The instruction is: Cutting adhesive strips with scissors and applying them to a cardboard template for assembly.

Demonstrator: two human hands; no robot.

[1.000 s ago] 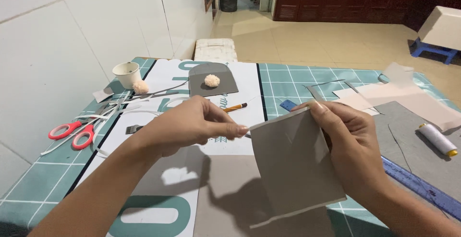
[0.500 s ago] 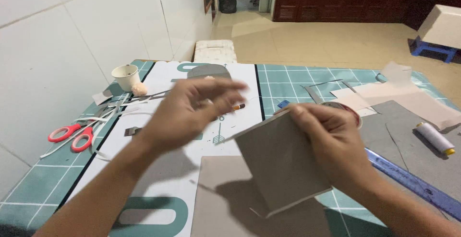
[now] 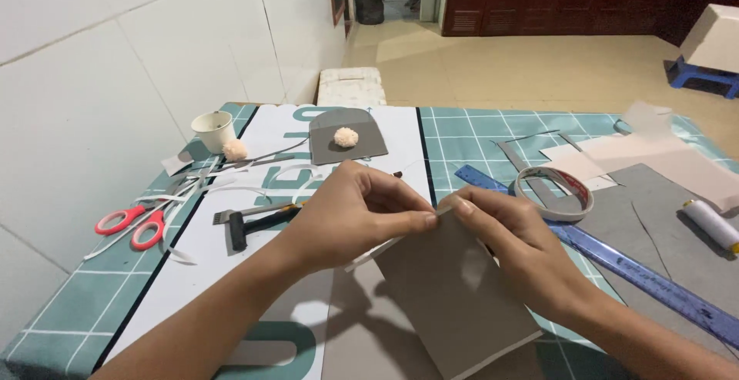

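A second ago my left hand (image 3: 350,214) was lifted off the grey card sheet (image 3: 454,295) and swinging across in front of me; now it has come back to the sheet's top corner, so both hands meet there again and the work is once more on that one corner. My left fingers (image 3: 419,220) are pinched together on the upper edge of the sheet, where a thin pale strip seems to run along it, though I cannot tell whether I am gripping the strip or the card itself. My right hand (image 3: 523,253) holds the same sheet from the other side, its fingertips (image 3: 464,209) pressed to the top edge almost touching the left ones, thumb hidden behind the card. The sheet is tilted up off the surface, its lower corner hanging toward the near edge over another flat grey sheet (image 3: 362,341). Just beyond my right hand a roll of tape (image 3: 554,193) lies on the green cutting mat (image 3: 477,137), with a blue ruler (image 3: 616,257) running diagonally toward the right edge and a white spool of thread (image 3: 712,224) further right. Toward the left edge lie red-handled scissors (image 3: 129,224), white paper trimmings, and a dark-handled pronged tool (image 3: 258,218). Near the far left corner stands a small paper cup (image 3: 213,130), and a pale pompom (image 3: 346,137) sits on a grey card shape at the far edge.
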